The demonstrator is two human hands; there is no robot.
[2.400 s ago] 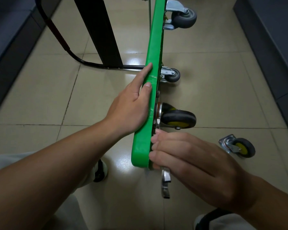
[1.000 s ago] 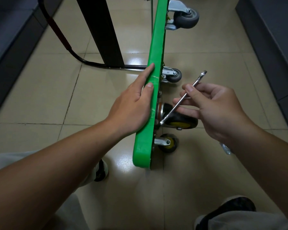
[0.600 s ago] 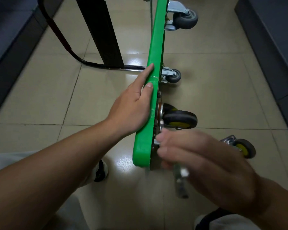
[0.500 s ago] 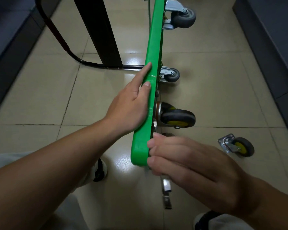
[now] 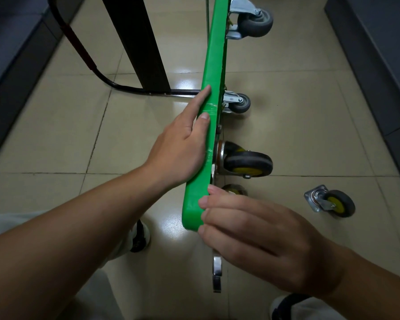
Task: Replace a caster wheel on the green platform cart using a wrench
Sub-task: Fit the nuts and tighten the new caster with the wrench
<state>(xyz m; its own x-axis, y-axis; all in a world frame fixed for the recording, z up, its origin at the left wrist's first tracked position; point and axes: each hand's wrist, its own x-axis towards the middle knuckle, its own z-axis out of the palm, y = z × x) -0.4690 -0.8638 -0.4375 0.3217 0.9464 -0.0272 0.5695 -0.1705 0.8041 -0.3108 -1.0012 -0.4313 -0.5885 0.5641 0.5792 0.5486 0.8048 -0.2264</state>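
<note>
The green platform cart [image 5: 214, 72] stands on its side edge, its underside facing right. My left hand [image 5: 180, 148] lies flat against the deck's near part, fingers straight. A black caster with a yellow hub [image 5: 247, 163] sits on the underside near that hand. My right hand [image 5: 259, 236] is curled round a silver wrench [image 5: 217, 273] by the cart's near corner; only the wrench's lower end shows below my fingers. Its upper end and the fastener are hidden behind my hand. A loose black and yellow caster [image 5: 330, 202] lies on the floor at the right.
Two grey casters [image 5: 254, 23] [image 5: 239, 103] are on the far part of the cart. The cart's black handle [image 5: 83, 56] lies on the tiled floor at the left, beside a black post [image 5: 136, 42]. Dark cabinets line both sides. My shoes [image 5: 139, 236] are below.
One second ago my right hand held the wrench raised at the caster plate; it has since swung down to the cart's near corner. My left hand stayed on the deck.
</note>
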